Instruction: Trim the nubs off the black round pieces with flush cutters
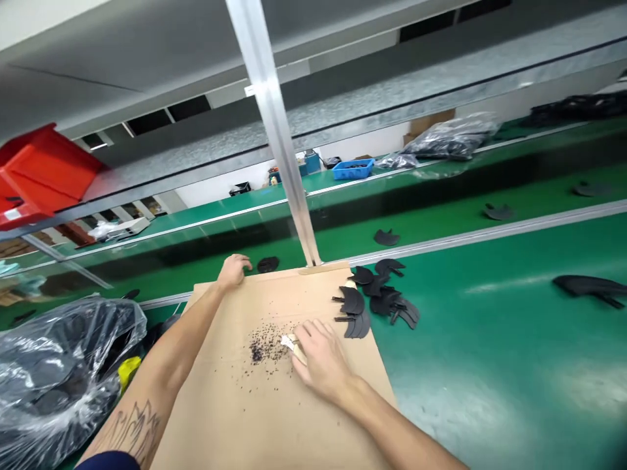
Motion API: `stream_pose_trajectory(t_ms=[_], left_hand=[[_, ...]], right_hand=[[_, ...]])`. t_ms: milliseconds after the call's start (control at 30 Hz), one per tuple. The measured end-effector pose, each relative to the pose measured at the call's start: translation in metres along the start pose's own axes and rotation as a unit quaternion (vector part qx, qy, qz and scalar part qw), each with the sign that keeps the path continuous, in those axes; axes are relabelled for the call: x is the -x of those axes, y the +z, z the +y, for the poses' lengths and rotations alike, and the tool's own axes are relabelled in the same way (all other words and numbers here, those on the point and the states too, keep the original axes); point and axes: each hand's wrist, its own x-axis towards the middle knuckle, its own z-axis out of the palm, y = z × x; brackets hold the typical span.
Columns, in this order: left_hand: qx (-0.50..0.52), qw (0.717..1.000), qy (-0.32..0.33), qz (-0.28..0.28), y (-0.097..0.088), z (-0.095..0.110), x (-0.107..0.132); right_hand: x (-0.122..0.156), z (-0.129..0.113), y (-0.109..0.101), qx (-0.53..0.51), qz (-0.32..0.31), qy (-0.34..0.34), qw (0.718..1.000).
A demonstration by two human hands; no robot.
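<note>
My right hand (pixel 323 359) is closed around a pair of nippers with cream handles (pixel 298 354), its metal jaws pointing left over the cardboard (pixel 210 405). Small black scraps (pixel 264 346) lie scattered under and left of the jaws. My left hand (pixel 235 271) reaches past the cardboard's far edge, fingers loosely bent and apart, with nothing seen in them. Just right of its fingertips, on the green belt, is a dark rounded part (pixel 268 264); they do not appear to touch. Several black curved plastic parts (pixel 375 294) are heaped at the cardboard's right edge.
An aluminium post (pixel 284 130) rises at the cardboard's far edge. More black parts, such as one flat piece (pixel 386 237), lie on the belt (pixel 337 241). A clear plastic bag (pixel 59 378) of dark parts stands left. Above it, a red bin (pixel 49 173) sits on a shelf.
</note>
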Motion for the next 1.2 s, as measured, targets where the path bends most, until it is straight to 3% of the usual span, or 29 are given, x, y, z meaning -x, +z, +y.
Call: stream_pose_trajectory(t_ms=[167,300,400,533,633,733,800,900,1033,1100,1200], left_hand=[[-0.088,0.994,-0.001,-0.058,0.007,-0.011,0.007],[-0.120,0.988,-0.007,-0.095,0.024,0.000,0.007],[-0.146,0.984,-0.009,-0.101,0.022,0.014,0.005],[-0.146,0.982,0.047,-0.108,0.009,0.053,0.009],[-0.065,0.971,0.161,-0.167,0.014,0.105,0.017],[0.035,0.915,0.318,-0.247,0.048,0.164,0.011],[0.055,0.902,0.346,-0.253,0.084,0.200,-0.006],[0.023,0.931,0.279,-0.233,0.145,0.240,-0.043],[0.022,0.954,0.216,-0.209,0.208,0.267,-0.085],[0.027,0.963,0.179,-0.198,0.225,0.272,-0.096],[0.039,0.973,0.135,-0.182,0.230,0.277,-0.101]], right_hand=[[0.001,-0.004,-0.002,-0.010,-0.020,-0.009,1.000],[0.002,-0.009,-0.003,-0.006,-0.045,-0.020,0.999],[0.003,-0.011,-0.002,0.004,-0.050,-0.016,0.999],[0.004,-0.011,0.002,0.014,-0.045,-0.016,0.999],[0.005,-0.012,0.003,0.017,-0.046,-0.025,0.999],[0.007,-0.012,0.002,0.022,-0.048,-0.032,0.998],[0.008,-0.011,0.001,0.027,-0.047,-0.033,0.998],[0.008,-0.010,0.003,0.034,-0.039,-0.034,0.998],[0.006,-0.006,0.010,0.034,-0.063,-0.054,0.996],[0.004,-0.003,0.015,0.023,-0.091,-0.086,0.992],[0.003,0.001,0.018,0.010,-0.104,-0.116,0.988]])
